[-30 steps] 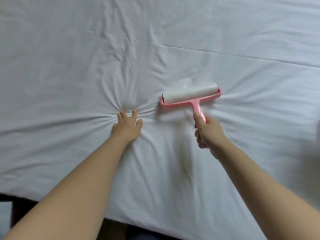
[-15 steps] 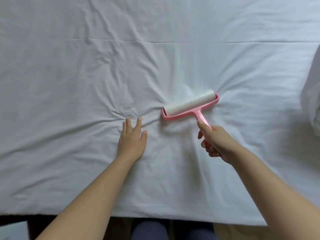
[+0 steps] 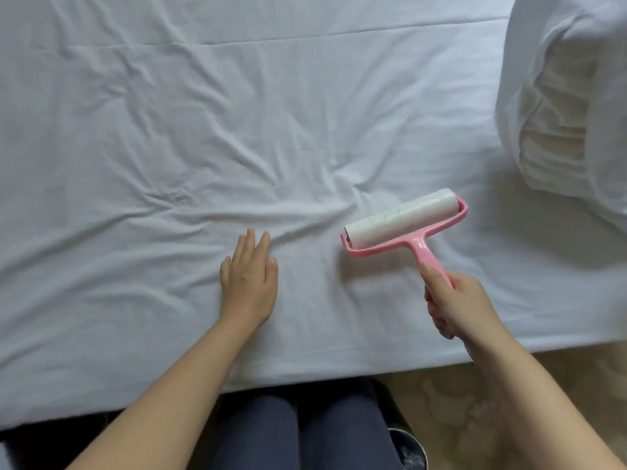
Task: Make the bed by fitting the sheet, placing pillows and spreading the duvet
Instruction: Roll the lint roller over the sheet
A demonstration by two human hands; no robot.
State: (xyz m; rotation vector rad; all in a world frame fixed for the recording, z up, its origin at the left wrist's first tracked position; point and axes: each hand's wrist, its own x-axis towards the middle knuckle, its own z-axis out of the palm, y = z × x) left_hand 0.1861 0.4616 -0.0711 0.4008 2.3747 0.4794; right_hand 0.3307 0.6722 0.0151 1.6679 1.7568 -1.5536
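A white sheet (image 3: 169,137) covers the bed, wrinkled across the middle. My left hand (image 3: 249,283) lies flat on it with fingers straight, pressing the fabric. My right hand (image 3: 454,303) grips the handle of a pink lint roller (image 3: 403,225), whose white roll rests on the sheet to the right of my left hand. A white pillow (image 3: 559,106) lies at the right edge, its open end showing a cream filling.
The bed's near edge (image 3: 305,371) runs across the lower part of the view. Below it are my legs in dark blue trousers (image 3: 298,432) and a beige patterned floor (image 3: 451,398) at the lower right.
My left hand went from bunching the sheet to lying flat. The roller was drawn back toward me and to the right. The view shifted, bringing the pillow and bed edge into sight.
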